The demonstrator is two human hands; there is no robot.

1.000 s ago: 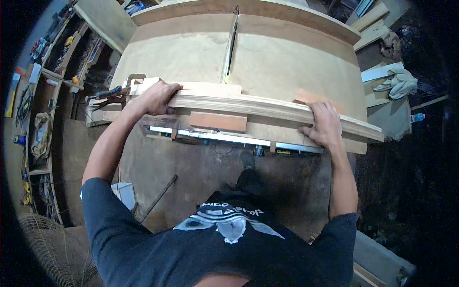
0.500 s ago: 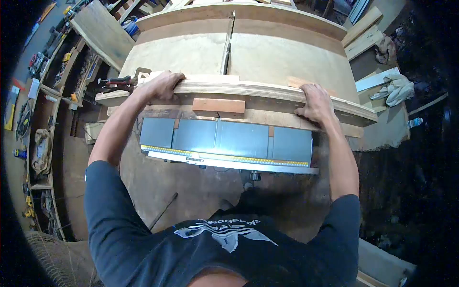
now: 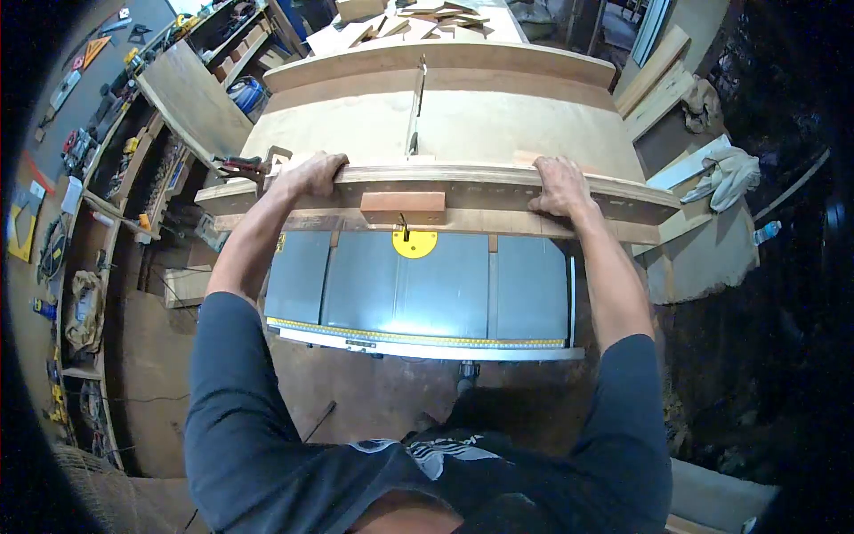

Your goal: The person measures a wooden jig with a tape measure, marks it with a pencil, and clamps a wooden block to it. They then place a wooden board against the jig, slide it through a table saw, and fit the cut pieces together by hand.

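A plywood crosscut sled (image 3: pixel 525 125) lies on a grey-topped table saw (image 3: pixel 445 294). My left hand (image 3: pixel 311 175) is closed over the top of the sled's near fence, left of centre. Farther right, my right hand (image 3: pixel 562 189) grips the same fence, thumb on the near side. Between them a reddish wood block (image 3: pixel 403 207) is fixed to the fence's near face. Just below the block, a yellow insert plate (image 3: pixel 415 245) shows in the saw top. A clamp with a red-and-black handle (image 3: pixel 242 166) sits at the fence's left end.
Shelves of tools (image 3: pixel 116 169) line the left side, with a leaning wooden panel (image 3: pixel 196 98) beside them. Wood offcuts (image 3: pixel 427 20) lie on a surface beyond the sled. To the right are boards (image 3: pixel 654 76), a pale cloth (image 3: pixel 729 173) and a plastic bottle (image 3: pixel 767 232).
Both hands have pushed the sled forward, away from my body. More of the saw top and the yellow insert plate now show. My view has tilted up slightly.
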